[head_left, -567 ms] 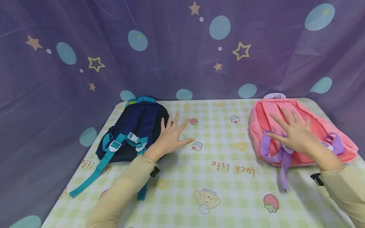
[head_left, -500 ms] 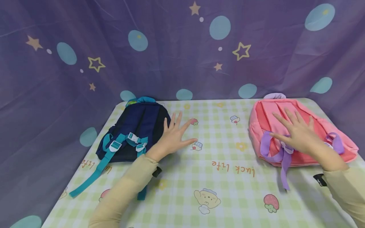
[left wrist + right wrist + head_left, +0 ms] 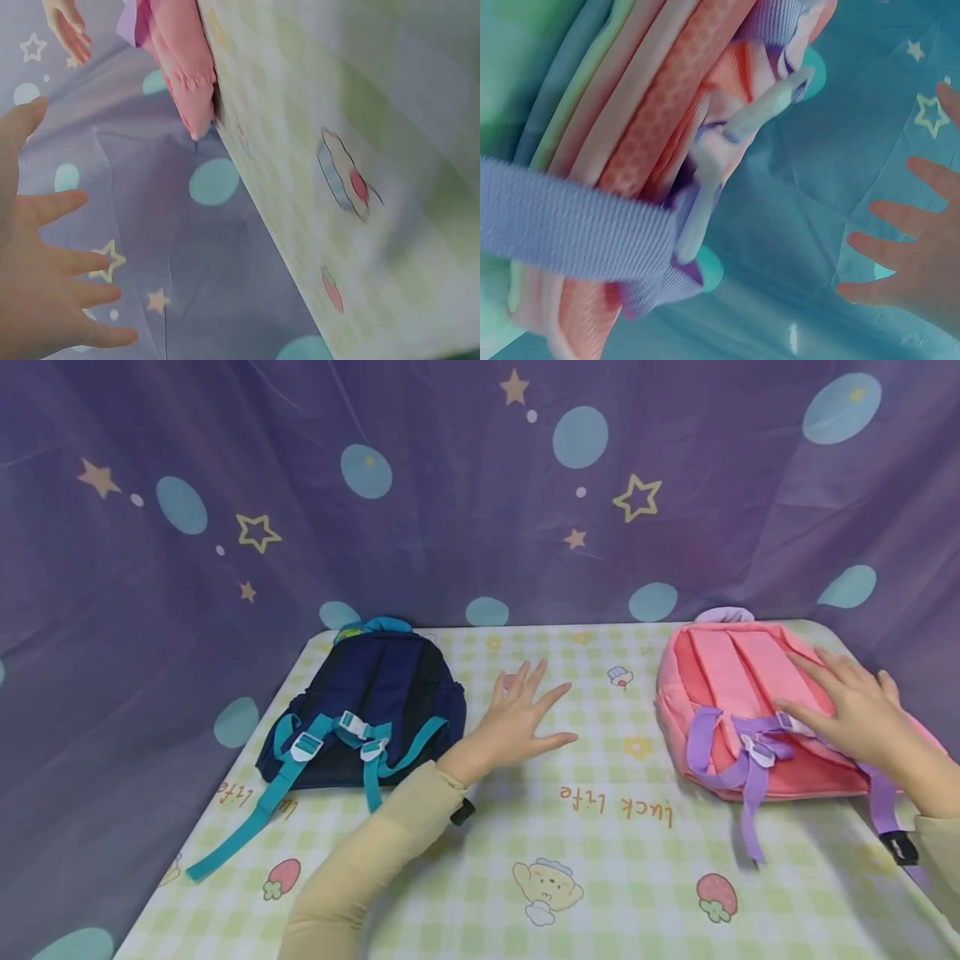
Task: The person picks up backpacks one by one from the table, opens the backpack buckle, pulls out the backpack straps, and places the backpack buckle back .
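Note:
In the head view my left hand [image 3: 513, 727] hovers over the table just right of a navy backpack [image 3: 375, 693], fingers spread and nothing in them. That backpack lies with its straps up; turquoise webbing with white buckles crosses it. My right hand [image 3: 855, 710] is held above the right part of a pink backpack [image 3: 712, 668], its fingers straight and apart. Purple straps [image 3: 750, 777] with white buckles run over the pink bag. The right wrist view shows the pink bag's layered side, a purple strap [image 3: 577, 225] and my right hand clear of them.
A table [image 3: 540, 827] in a green checked cloth with printed fruit and cakes carries both backpacks. Behind and at the sides hangs a purple curtain [image 3: 450, 552] with stars and balloons. One turquoise strap [image 3: 247, 827] trails toward the table's left edge.
Both hands have moved to the right in the head view. My left hand has left the navy backpack's side uncovered; my right hand has shifted toward the pink backpack's right end.

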{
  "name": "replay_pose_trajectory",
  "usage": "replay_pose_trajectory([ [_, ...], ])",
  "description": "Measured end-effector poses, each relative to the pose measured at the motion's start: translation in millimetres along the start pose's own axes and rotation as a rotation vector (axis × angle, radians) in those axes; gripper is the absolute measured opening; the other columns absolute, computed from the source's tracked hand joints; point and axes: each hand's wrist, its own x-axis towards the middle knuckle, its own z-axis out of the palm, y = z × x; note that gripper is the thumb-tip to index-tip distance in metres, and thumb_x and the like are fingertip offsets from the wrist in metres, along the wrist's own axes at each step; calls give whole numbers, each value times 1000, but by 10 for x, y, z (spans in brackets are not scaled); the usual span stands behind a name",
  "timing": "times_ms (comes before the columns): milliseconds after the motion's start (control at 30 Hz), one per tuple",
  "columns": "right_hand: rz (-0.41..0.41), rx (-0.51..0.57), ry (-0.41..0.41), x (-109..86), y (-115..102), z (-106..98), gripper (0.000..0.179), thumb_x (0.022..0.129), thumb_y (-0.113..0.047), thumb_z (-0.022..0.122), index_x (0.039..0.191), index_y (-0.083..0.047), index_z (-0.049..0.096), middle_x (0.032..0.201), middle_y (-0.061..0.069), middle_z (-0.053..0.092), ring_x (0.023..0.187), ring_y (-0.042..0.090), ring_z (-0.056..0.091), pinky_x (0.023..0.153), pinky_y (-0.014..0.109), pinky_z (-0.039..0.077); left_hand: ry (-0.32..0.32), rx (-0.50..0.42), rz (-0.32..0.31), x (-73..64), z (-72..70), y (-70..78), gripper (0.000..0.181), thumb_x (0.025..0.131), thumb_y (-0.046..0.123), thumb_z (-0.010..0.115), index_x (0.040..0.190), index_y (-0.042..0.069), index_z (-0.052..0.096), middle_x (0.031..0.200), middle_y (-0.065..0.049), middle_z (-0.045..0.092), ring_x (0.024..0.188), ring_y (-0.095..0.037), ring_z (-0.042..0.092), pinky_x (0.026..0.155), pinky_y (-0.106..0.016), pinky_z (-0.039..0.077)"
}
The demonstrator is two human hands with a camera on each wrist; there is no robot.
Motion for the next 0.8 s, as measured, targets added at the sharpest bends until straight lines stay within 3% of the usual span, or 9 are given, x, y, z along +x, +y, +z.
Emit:
replay_pose_trajectory([
  [333,70,30,54,-128,262,-82,65,100,-35,53,144,8,31,138,47,26,123,69,24,97,78,14,22,14,113,184,120,280,61,97,47,57,147,16,44,158,-17,23,146,-34,17,115,-56,15],
  [567,156,117,49,-215,452,-75,63,100,-30,52,138,16,33,136,49,25,128,66,18,106,72,10,44,-3,186,271,217,484,53,98,43,56,143,15,50,155,-14,31,144,-30,25,116,-47,19],
  [800,179,216,79,-248,703,-13,56,98,-24,54,126,23,41,126,52,32,125,67,23,108,69,12,74,-33,261,416,329,732,47,98,40,57,138,15,56,149,-11,42,139,-24,36,114,-35,24],
])
